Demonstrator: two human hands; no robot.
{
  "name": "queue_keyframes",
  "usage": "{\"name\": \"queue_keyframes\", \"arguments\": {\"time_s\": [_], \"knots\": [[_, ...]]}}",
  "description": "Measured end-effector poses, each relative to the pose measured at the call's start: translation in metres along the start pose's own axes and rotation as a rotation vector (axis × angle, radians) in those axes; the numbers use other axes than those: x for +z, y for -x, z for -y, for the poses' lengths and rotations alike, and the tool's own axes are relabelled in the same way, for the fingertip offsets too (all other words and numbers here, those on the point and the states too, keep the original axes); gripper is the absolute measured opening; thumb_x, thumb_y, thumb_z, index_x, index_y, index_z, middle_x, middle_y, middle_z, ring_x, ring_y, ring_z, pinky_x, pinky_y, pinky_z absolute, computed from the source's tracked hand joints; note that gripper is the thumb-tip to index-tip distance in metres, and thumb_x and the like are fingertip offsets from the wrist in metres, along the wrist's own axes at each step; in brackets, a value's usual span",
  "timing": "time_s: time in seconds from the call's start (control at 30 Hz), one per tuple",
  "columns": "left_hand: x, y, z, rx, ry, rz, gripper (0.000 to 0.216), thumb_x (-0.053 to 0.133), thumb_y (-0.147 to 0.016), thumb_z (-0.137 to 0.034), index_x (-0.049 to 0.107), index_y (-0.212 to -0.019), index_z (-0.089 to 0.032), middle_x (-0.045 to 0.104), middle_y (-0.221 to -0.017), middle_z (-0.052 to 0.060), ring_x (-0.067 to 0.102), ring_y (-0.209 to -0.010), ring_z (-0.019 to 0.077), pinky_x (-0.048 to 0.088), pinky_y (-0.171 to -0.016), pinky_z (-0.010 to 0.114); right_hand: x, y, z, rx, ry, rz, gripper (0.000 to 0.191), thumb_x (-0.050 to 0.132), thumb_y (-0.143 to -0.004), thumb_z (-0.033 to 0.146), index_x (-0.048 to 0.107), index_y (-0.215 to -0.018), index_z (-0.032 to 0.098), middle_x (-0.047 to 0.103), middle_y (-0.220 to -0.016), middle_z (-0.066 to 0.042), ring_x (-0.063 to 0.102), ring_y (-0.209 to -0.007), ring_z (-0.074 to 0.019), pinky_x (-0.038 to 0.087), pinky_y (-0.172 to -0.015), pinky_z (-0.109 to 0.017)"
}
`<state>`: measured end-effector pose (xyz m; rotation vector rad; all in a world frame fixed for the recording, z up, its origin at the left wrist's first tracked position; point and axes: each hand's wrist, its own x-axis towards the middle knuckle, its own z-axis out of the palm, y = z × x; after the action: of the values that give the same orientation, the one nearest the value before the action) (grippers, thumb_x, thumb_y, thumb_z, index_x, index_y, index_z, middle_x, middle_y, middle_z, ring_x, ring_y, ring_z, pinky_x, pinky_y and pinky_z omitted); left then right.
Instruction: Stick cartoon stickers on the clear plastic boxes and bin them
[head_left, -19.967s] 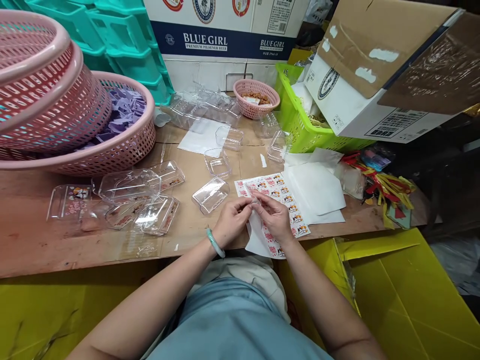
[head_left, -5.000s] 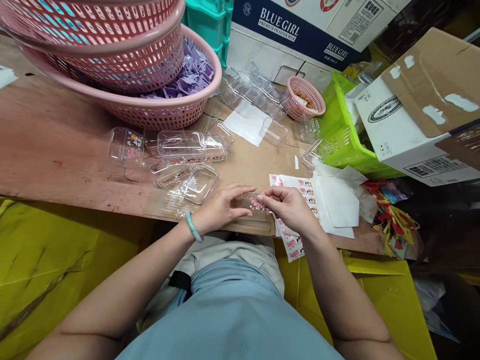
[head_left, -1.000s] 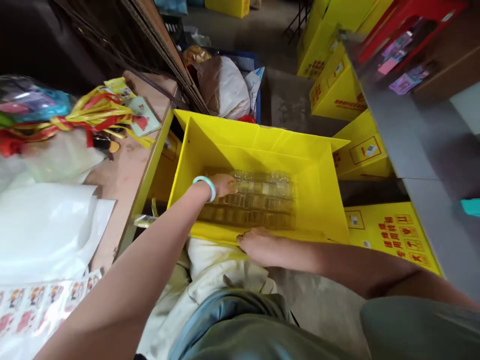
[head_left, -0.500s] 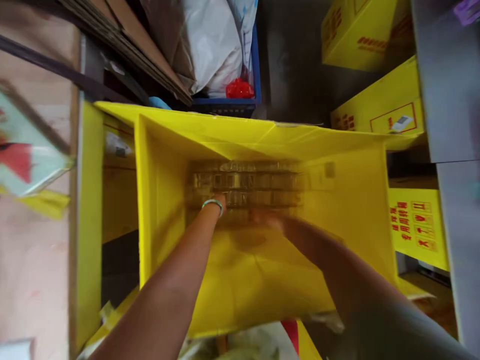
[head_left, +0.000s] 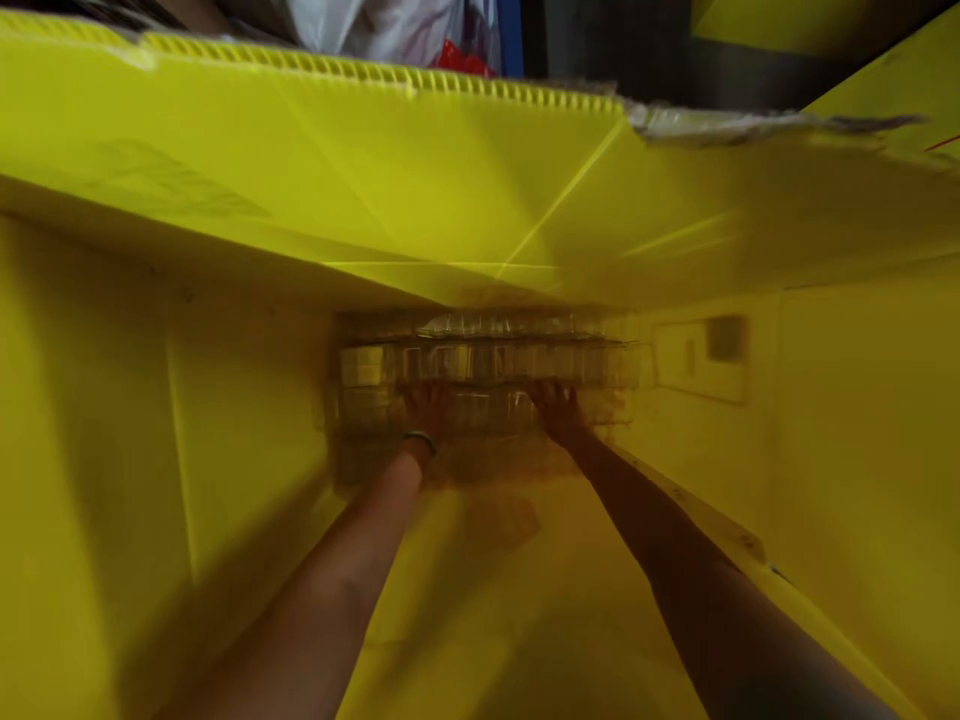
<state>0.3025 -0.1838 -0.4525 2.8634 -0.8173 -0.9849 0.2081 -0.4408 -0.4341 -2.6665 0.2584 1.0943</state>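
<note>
Both my arms reach deep into a large yellow corrugated plastic box [head_left: 420, 190]. Along its bottom lie rows of clear, see-through containers [head_left: 480, 410], packed side by side; their exact kind is too dim and blurred to tell. My left hand [head_left: 426, 405], with a bangle [head_left: 422, 438] at the wrist, rests on or just over these containers, fingers spread. To its right, my right hand [head_left: 557, 408] also has its fingers apart over the same row. Neither hand is closed round a container.
The box's tall walls stand on both sides of my arms, and its far flap [head_left: 750, 125] has a torn, ragged edge. Beyond it are a white bag [head_left: 367, 30], something red [head_left: 461, 60] and another yellow box [head_left: 787, 25].
My view has moved down and closer into the box. Both hands reach further in, and the right hand has shifted right and forward, its fingers now spread over the containers.
</note>
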Motion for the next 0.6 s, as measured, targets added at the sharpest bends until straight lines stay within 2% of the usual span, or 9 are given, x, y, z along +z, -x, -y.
{"name": "queue_keyframes", "arguments": {"time_s": [0.13, 0.3, 0.5, 0.6], "knots": [[0.014, -0.004, -0.003, -0.019, -0.032, 0.004, 0.041, 0.058, -0.090, -0.035, 0.053, -0.128, -0.018, 0.052, -0.134, 0.011, 0.054, -0.118, 0.0266, 0.047, -0.097, 0.051, 0.020, -0.013, -0.008, -0.015, 0.102, 0.031, 0.075, 0.059, -0.080, 0.018, 0.032, -0.150, 0.025, 0.032, -0.155, -0.014, 0.023, -0.141, -0.0427, 0.009, -0.111, -0.068], [0.018, -0.006, -0.001, 0.012, -0.029, 0.081, 0.054, 0.053, -0.089, -0.022, 0.042, -0.141, -0.018, 0.049, -0.140, 0.017, 0.044, -0.130, 0.0338, 0.026, -0.110, 0.063, 0.030, -0.018, -0.017, -0.071, 0.177, 0.035, 0.094, 0.066, -0.072, 0.014, 0.020, -0.153, 0.025, 0.027, -0.157, -0.014, 0.018, -0.141, -0.0432, 0.011, -0.112, -0.062], [-0.005, 0.012, 0.006, 0.048, -0.035, 0.111, 0.070, 0.053, -0.078, -0.014, 0.034, -0.146, -0.014, 0.043, -0.145, 0.023, 0.040, -0.130, 0.0397, 0.015, -0.108, 0.072, 0.015, 0.000, -0.018, -0.137, 0.194, -0.006, 0.101, 0.068, -0.070, 0.019, 0.013, -0.154, 0.022, 0.028, -0.155, -0.015, 0.028, -0.135, -0.0389, 0.020, -0.111, -0.052], [-0.026, 0.027, 0.005, 0.044, -0.057, 0.111, 0.082, 0.062, -0.071, -0.018, 0.031, -0.147, -0.016, 0.042, -0.144, 0.021, 0.035, -0.133, 0.0402, 0.018, -0.108, 0.069, 0.000, 0.013, -0.018, -0.181, 0.185, -0.044, 0.104, 0.070, -0.068, 0.021, 0.012, -0.154, 0.020, 0.031, -0.153, -0.016, 0.036, -0.128, -0.0354, 0.029, -0.107, -0.047]]}}
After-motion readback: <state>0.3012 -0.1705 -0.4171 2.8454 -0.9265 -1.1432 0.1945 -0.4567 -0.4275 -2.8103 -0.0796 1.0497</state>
